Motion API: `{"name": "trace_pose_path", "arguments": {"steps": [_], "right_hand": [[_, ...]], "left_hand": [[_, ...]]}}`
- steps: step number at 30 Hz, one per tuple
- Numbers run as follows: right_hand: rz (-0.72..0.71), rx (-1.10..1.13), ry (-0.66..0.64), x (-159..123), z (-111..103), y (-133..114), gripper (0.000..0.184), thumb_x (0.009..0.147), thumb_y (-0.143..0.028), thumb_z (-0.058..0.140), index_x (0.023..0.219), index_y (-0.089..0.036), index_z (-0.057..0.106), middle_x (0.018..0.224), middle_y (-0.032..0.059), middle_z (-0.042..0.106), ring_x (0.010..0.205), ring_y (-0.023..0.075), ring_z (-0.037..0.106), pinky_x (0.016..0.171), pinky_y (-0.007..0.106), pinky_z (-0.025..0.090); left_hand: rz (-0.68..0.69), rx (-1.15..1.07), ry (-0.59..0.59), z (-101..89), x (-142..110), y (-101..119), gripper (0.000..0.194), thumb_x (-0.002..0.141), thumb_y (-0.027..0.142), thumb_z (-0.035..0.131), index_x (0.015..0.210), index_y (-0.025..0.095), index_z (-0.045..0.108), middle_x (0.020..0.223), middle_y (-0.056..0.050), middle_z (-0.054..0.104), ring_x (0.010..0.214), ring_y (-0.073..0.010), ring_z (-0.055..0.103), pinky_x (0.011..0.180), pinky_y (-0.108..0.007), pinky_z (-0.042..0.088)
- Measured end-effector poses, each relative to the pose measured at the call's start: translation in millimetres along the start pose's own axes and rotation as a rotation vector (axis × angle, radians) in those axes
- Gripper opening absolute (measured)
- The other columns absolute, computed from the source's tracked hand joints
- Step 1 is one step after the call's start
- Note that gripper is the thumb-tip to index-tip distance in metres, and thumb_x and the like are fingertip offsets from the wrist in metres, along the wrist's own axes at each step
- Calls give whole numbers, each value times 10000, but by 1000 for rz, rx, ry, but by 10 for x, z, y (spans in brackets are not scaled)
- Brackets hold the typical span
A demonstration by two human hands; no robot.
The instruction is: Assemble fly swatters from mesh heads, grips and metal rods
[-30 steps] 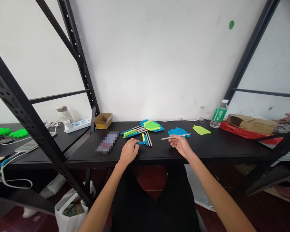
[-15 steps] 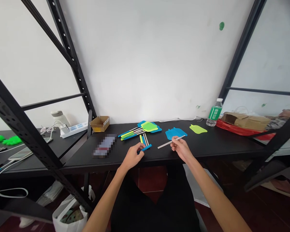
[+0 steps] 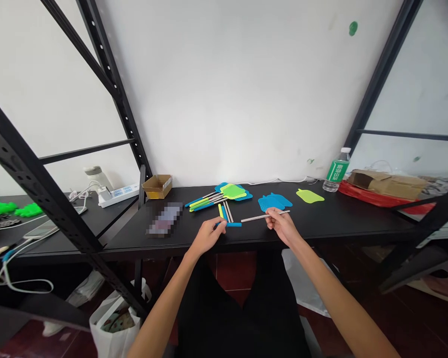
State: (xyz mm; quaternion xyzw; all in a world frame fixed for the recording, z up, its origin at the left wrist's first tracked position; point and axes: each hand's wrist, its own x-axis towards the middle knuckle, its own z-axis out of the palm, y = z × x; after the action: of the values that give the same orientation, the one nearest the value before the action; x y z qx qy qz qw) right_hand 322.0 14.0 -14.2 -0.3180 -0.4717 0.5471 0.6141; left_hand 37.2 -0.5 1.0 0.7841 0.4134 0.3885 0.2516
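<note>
My left hand [image 3: 209,234] is closed on a blue handle tube [image 3: 234,224], which points right. In my right hand [image 3: 280,223] I pinch a thin metal rod [image 3: 253,218]; its left tip is right by the open end of the blue tube, and I cannot tell whether they touch. Behind my left hand lie loose metal rods [image 3: 228,211] beside a yellow-green tube [image 3: 220,212] and another blue one. Past my right hand are blue fly swatter heads [image 3: 273,201], and farther right a yellow-green swatter head [image 3: 309,196]. Fly swatters with rods and handles [image 3: 205,203] are piled at the back.
A small cardboard box [image 3: 157,186] and a blurred-out flat object [image 3: 166,220] are on the left of the black table [image 3: 194,238]. At the back right stands a water bottle [image 3: 337,170], near a red bag [image 3: 366,196] with cardboard. Black shelf posts [image 3: 114,89] frame both sides.
The blue tube has turned from tilted to nearly level. The rod has levelled somewhat, and its tip and the tube's end have come together. The camera view has shifted slightly.
</note>
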Motion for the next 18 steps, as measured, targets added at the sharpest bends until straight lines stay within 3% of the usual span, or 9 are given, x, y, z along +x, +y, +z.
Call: {"name": "trace_pose_path", "arguments": {"steps": [4,10,18], "right_hand": [[14,24,-6,-5,-3,-4,260,757,-399,798,788,-194,640,627,-8,594,551,114,498,516,258,346],[23,24,4,0,-17,-28,330,800,-503,712,869,-181,708,762,82,731,610,170,610,549,289,403],[32,92,13,11,-19,-70,311,778,-498,697,841,-194,724,762,85,748,597,175,603,535,287,401]], "left_hand": [[14,-46,10,-5,22,-27,487,993,489,383,737,163,637,709,-41,658,680,-165,588,669,-255,423],[-2,-101,7,-5,22,-49,328,950,482,494,951,183,628,720,-16,637,666,-159,578,633,-250,424],[2,-154,-12,14,26,-101,227,928,401,538,1016,194,564,757,-2,618,679,-146,563,636,-247,427]]}}
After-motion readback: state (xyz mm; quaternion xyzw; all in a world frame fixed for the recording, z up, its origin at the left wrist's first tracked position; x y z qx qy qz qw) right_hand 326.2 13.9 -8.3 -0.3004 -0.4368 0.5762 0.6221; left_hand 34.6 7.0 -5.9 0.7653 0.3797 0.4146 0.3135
